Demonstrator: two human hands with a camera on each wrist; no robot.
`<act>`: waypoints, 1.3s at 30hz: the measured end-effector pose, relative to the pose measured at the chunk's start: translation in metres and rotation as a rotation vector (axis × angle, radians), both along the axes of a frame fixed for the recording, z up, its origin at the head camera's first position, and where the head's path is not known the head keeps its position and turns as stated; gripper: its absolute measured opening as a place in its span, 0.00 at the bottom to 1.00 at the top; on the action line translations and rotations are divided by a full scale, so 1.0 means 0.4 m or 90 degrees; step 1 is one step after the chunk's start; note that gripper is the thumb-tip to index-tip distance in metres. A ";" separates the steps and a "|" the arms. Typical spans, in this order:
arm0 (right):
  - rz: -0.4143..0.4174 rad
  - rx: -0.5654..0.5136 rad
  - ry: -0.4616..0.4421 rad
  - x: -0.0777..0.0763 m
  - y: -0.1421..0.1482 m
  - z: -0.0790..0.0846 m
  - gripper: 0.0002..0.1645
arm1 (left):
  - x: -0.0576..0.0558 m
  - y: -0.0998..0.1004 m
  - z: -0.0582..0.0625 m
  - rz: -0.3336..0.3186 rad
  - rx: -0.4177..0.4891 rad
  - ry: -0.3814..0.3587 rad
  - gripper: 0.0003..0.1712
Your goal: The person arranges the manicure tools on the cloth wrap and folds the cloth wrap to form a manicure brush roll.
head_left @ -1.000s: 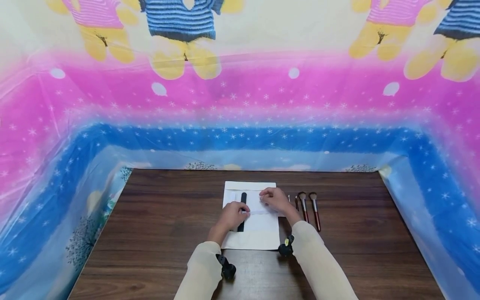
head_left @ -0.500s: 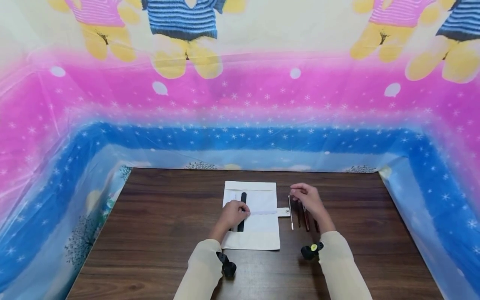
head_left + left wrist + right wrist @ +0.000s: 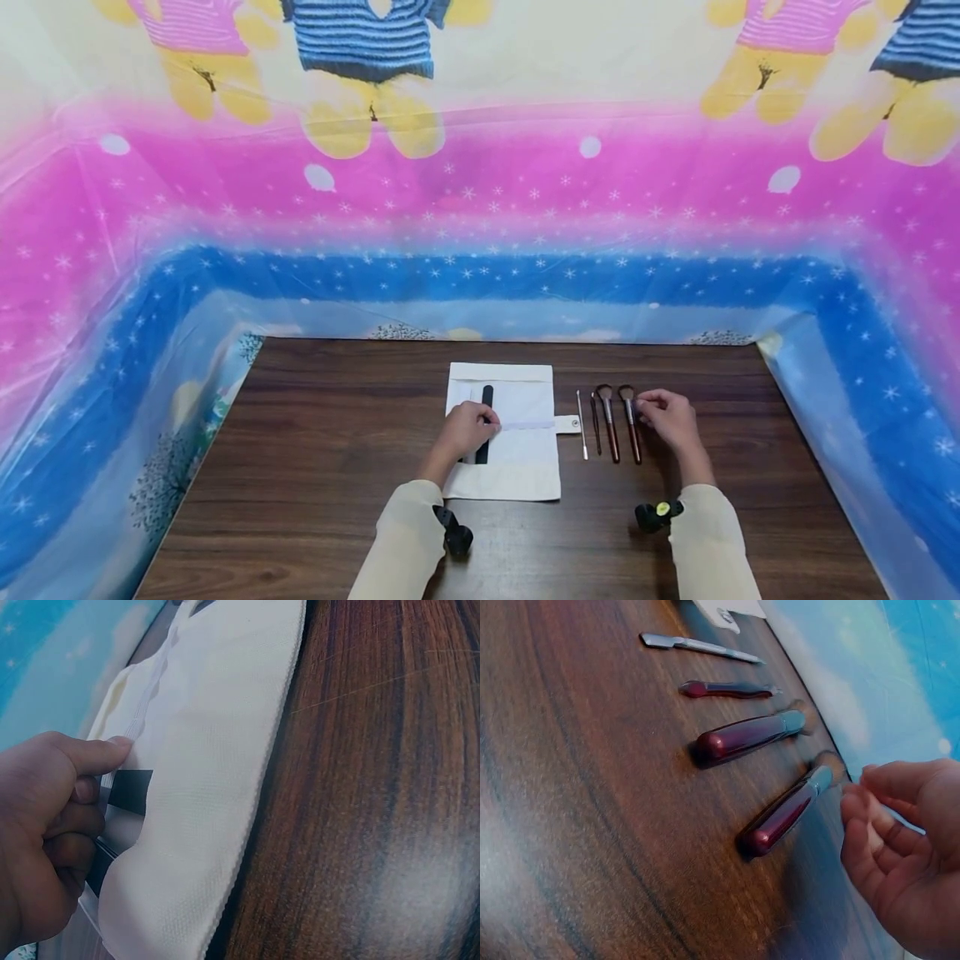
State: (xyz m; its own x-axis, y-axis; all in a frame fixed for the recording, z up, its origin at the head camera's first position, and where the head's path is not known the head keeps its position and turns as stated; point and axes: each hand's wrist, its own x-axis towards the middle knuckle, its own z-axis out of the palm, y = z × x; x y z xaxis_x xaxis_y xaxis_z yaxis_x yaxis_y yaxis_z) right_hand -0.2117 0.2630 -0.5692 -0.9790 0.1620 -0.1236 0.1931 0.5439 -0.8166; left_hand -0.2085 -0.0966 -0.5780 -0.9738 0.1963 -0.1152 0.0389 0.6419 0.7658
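Brushes (image 3: 784, 815), two, lying side by side on the right of the table (image 3: 337, 417), bristles far, handles near. Probably light, with stiff, glossy, rather slippery handles and soft, easily splayed bristles; best taken by the handle. Just left of both, one small red tool (image 3: 731, 690) and one silver tool (image 3: 703, 647), likely slim and rigid, best pinched midway. Farther left, one white pouch (image 3: 502, 483) of soft cloth, apt to crumple, with one snap flap (image 3: 566, 425) and one stretchy band (image 3: 528, 426). On its left half, one black strip (image 3: 482, 452), perhaps with another dark piece partly covered, so hard to count. Left hand (image 3: 467, 429) pinching the band. Right hand (image 3: 670, 419) just right of the right-hand brush's far end, fingers loosely bent, apparently holding nothing; contact impossible to tell.
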 end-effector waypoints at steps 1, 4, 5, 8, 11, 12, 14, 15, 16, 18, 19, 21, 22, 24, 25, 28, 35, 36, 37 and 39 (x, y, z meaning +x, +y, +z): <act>-0.002 0.017 -0.007 0.001 0.002 -0.002 0.16 | 0.000 0.000 0.000 0.001 0.000 -0.001 0.04; -0.005 0.051 -0.044 0.002 0.005 -0.010 0.18 | 0.000 0.000 0.002 0.003 -0.001 -0.005 0.04; -0.008 0.057 -0.058 0.002 0.004 -0.012 0.19 | 0.001 0.001 0.003 0.002 -0.002 -0.005 0.04; -0.016 0.070 -0.097 0.001 0.000 -0.013 0.22 | 0.002 0.000 0.004 0.001 -0.001 -0.010 0.04; -0.017 0.095 -0.116 -0.002 -0.007 -0.009 0.24 | 0.005 0.000 0.004 0.001 0.002 -0.018 0.04; -0.016 0.106 -0.119 -0.003 -0.009 -0.007 0.24 | 0.005 0.000 0.003 0.001 0.003 -0.019 0.04; -0.013 0.126 -0.125 -0.005 -0.015 -0.003 0.23 | 0.006 0.000 0.003 0.001 0.003 -0.023 0.04; -0.012 0.134 -0.126 -0.007 -0.017 -0.002 0.22 | 0.007 0.000 0.002 0.001 0.002 -0.021 0.04; -0.011 0.138 -0.128 -0.008 -0.019 -0.001 0.22 | 0.007 0.001 0.002 0.001 0.002 -0.021 0.04; -0.010 0.145 -0.131 -0.010 -0.022 0.000 0.20 | 0.007 0.001 0.002 0.002 -0.002 -0.017 0.04; -0.010 0.148 -0.132 -0.011 -0.023 0.000 0.20 | 0.007 0.002 0.002 0.003 -0.002 -0.016 0.04; -0.011 0.151 -0.133 -0.014 -0.024 -0.001 0.19 | 0.007 0.002 0.002 0.005 -0.003 -0.013 0.04; -0.011 0.150 -0.134 -0.015 -0.024 -0.001 0.19 | 0.007 0.003 0.002 0.006 -0.002 -0.013 0.04; -0.014 0.147 -0.136 -0.018 -0.023 -0.001 0.18 | 0.007 0.003 0.002 0.005 -0.001 -0.013 0.04; -0.015 0.147 -0.137 -0.019 -0.023 -0.001 0.18 | 0.008 0.003 0.002 0.004 -0.001 -0.012 0.04; -0.013 0.144 -0.140 -0.020 -0.020 -0.001 0.17 | 0.007 0.004 0.000 0.004 0.000 -0.021 0.04; -0.029 0.123 -0.147 -0.018 -0.019 0.002 0.17 | 0.006 0.004 0.000 0.001 -0.004 -0.022 0.04; -0.033 0.119 -0.146 -0.019 -0.019 0.003 0.17 | 0.006 0.003 0.001 -0.002 -0.004 -0.019 0.04; -0.038 0.114 -0.145 -0.020 -0.020 0.004 0.18 | 0.007 0.002 0.003 -0.003 -0.004 -0.020 0.04; -0.047 0.104 -0.138 -0.021 -0.020 0.007 0.19 | 0.007 0.002 0.006 -0.006 -0.005 -0.024 0.04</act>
